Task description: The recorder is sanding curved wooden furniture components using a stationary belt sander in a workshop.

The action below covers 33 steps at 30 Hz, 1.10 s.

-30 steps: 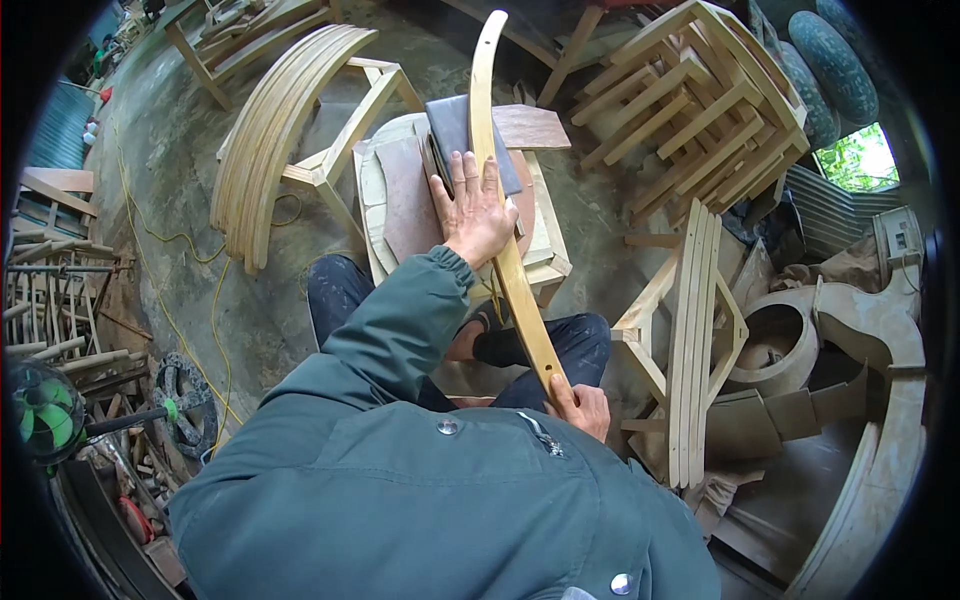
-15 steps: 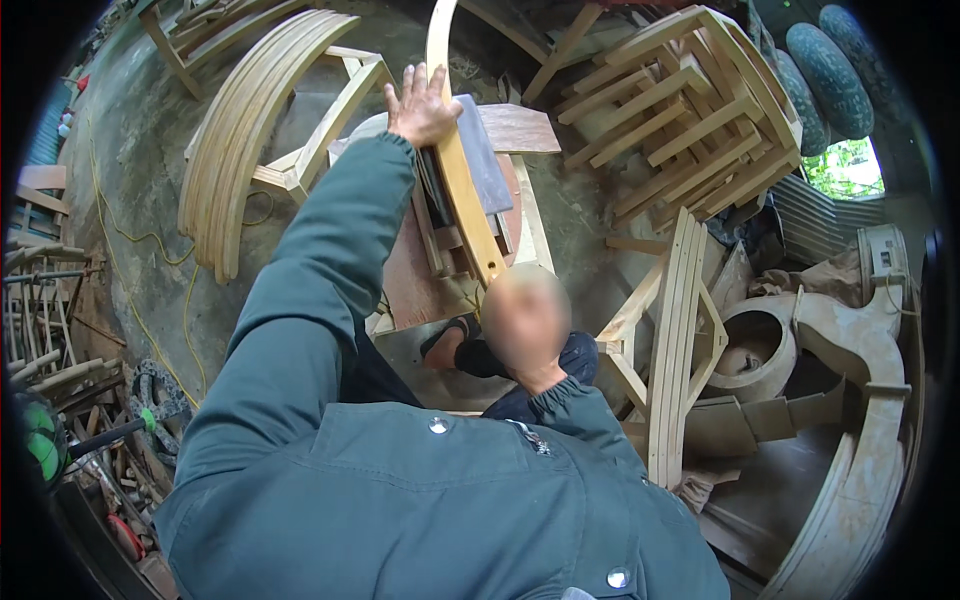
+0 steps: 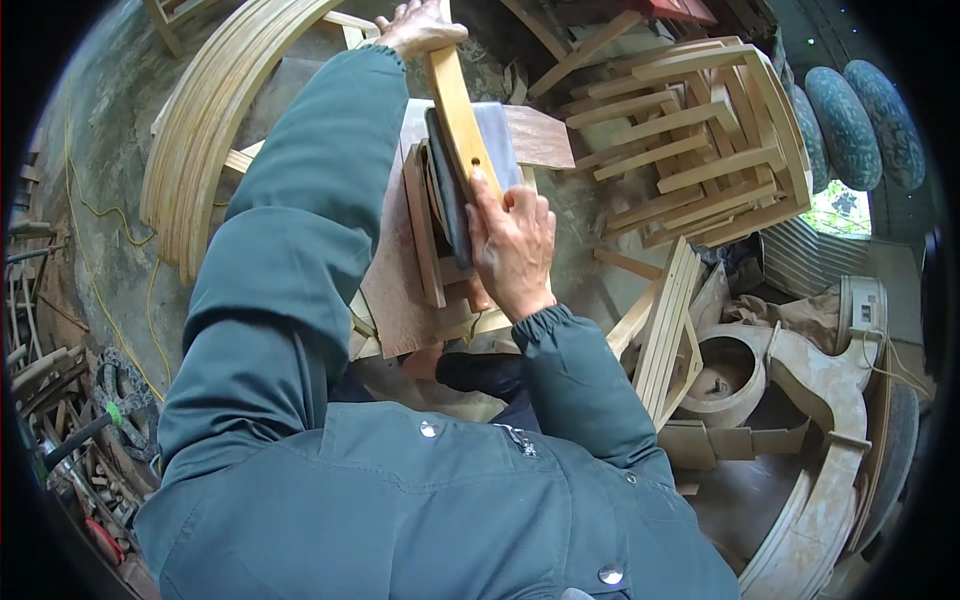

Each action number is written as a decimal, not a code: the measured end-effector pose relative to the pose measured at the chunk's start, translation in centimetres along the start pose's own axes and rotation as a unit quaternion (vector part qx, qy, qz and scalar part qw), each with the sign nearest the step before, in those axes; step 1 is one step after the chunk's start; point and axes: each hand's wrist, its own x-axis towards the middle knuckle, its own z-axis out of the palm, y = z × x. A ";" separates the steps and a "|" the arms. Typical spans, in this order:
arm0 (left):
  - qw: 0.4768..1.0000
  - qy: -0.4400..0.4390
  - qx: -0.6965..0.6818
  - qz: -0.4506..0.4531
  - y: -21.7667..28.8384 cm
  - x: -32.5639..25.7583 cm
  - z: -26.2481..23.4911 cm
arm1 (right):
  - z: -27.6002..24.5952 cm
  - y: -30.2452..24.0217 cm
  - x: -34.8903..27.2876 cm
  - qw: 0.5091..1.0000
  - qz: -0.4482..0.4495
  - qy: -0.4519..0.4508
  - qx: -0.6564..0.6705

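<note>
A curved, yellowish wooden slat [image 3: 452, 105] with a small hole near its close end runs away from me over a bench. At its far part, my left hand [image 3: 418, 30] has its thumb across the slat and its fingers spread to the left, partly cut off by the picture's upper edge. My right hand [image 3: 515, 245] grips the near end, index finger beside the hole; its hidden fingers cannot be made out. Beneath the slat stands a wooden-sided stand with a blue-grey belt-like sheet [image 3: 495, 130], on a brown board [image 3: 400, 315].
Stacked curved wooden pieces [image 3: 205, 130] stand at the left. Wooden frames [image 3: 700, 140] are piled at the far right, and another slatted frame [image 3: 668, 330] stands near my right arm. A round-mouthed machine housing [image 3: 725, 370] lies beyond it. A yellow cord [image 3: 150, 300] crosses the floor.
My right hand has come forward with the slat's near end. The slat and my left hand have moved farther away, and the whole view has shifted slightly.
</note>
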 end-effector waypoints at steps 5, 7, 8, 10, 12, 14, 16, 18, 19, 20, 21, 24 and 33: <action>0.987 0.058 -0.147 0.003 0.4 0.5 -1.2 | 2.1 -0.1 4.5 1.000 0.002 0.022 0.011; 0.991 0.045 -0.127 0.002 -1.7 2.4 -1.2 | 2.9 -0.5 5.2 0.999 -0.003 0.033 0.025; 0.991 0.044 -0.124 -0.002 -1.7 2.7 -1.0 | 2.8 -0.4 5.4 1.000 -0.001 0.019 0.015; 0.991 0.010 -0.135 -0.007 -1.4 3.1 -0.9 | 2.2 0.0 5.3 1.000 0.001 -0.005 0.005; 0.991 0.013 -0.135 0.009 -0.3 2.6 -0.1 | 2.0 0.7 4.2 1.000 0.004 0.005 -0.012; 0.996 0.070 -0.052 0.006 -6.8 4.2 0.8 | 2.1 -2.4 3.6 0.999 -0.020 0.025 0.022; 0.996 0.045 -0.076 0.016 -3.9 3.7 3.0 | 1.4 -1.0 1.8 0.999 -0.012 0.026 -0.014; 0.997 0.017 -0.079 0.019 -1.9 1.3 3.4 | 0.4 -0.6 -0.3 0.999 -0.007 0.014 -0.031; 0.997 -0.001 -0.077 0.022 -1.0 0.0 3.2 | -0.1 -0.5 -1.4 0.999 -0.003 0.016 -0.033; 0.998 -0.003 -0.062 0.023 0.1 -1.4 3.1 | -0.7 -0.3 -2.5 0.999 -0.001 0.013 -0.034; 0.999 -0.002 -0.043 0.019 0.4 -2.8 3.2 | -1.2 -0.4 -3.6 1.000 -0.003 0.008 -0.029; 1.000 0.005 -0.001 0.029 1.9 -7.7 3.3 | -3.1 -0.8 -7.6 1.000 -0.003 -0.004 -0.018; 0.997 -0.022 0.064 0.043 4.1 -14.9 4.2 | -6.2 -2.0 -14.0 1.000 0.014 -0.011 -0.011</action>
